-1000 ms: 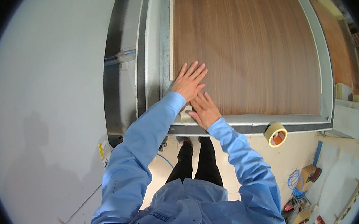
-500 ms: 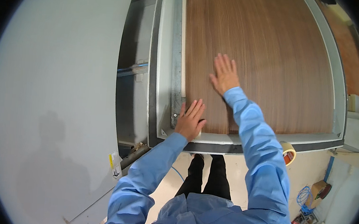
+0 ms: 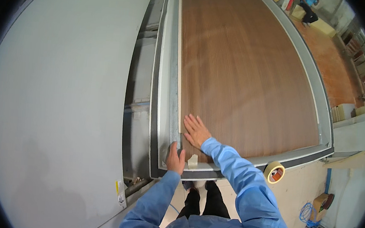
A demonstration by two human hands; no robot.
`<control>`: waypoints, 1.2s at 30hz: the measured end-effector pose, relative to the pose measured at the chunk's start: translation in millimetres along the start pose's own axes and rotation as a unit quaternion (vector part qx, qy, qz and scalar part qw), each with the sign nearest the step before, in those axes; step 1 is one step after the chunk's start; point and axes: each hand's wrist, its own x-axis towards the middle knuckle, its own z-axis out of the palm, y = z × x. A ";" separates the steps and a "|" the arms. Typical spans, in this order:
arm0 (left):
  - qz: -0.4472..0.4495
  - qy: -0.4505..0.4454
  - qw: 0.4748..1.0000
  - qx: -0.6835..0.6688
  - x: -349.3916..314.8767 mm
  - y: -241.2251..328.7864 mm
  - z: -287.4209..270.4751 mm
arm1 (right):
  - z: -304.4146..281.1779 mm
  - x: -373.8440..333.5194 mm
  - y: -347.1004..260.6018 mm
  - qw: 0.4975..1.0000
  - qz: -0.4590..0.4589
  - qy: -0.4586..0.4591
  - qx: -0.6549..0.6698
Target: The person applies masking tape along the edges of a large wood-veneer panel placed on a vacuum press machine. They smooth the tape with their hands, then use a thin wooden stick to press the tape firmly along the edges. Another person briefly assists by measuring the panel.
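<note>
A large brown wood-grain panel (image 3: 245, 84) lies inside a grey metal frame (image 3: 164, 69) with a dark outer edging. My right hand (image 3: 196, 132) rests flat on the panel near its lower left corner, fingers a little spread and holding nothing. Just below and to the left, my left hand (image 3: 175, 159) is at the frame's corner, thumb apart from the fingers, with nothing seen in it. A short piece of cream tape (image 3: 193, 161) sticks over the panel's near edge beside it. Along the panel's left edge runs a thin pale strip (image 3: 180, 49).
A roll of cream tape (image 3: 268, 169) sits at the frame's near edge, right of my right forearm. A big grey panel (image 3: 68, 88) stretches along the left, across a dark gap. Blue hose (image 3: 308, 215) and boxes lie at lower right. Another person (image 3: 309, 9) is seated far right.
My right hand has moved across the panel toward its lower left corner, near my left hand. My left hand has shifted onto the frame's corner, uncovering the tape piece. The view has also shifted.
</note>
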 end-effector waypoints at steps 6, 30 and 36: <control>-0.031 0.002 1.000 0.004 -11.0 -4.3 -5.7 | -59.3 44.7 105.6 0.983 0.131 0.106 -0.072; 0.062 0.049 0.997 0.020 -15.1 -5.5 -1.8 | -10.0 66.7 92.3 0.977 0.148 -0.064 -0.139; 0.025 0.030 0.999 0.021 -15.7 -7.2 -1.8 | 1.3 56.6 64.2 0.987 0.120 -0.030 -0.103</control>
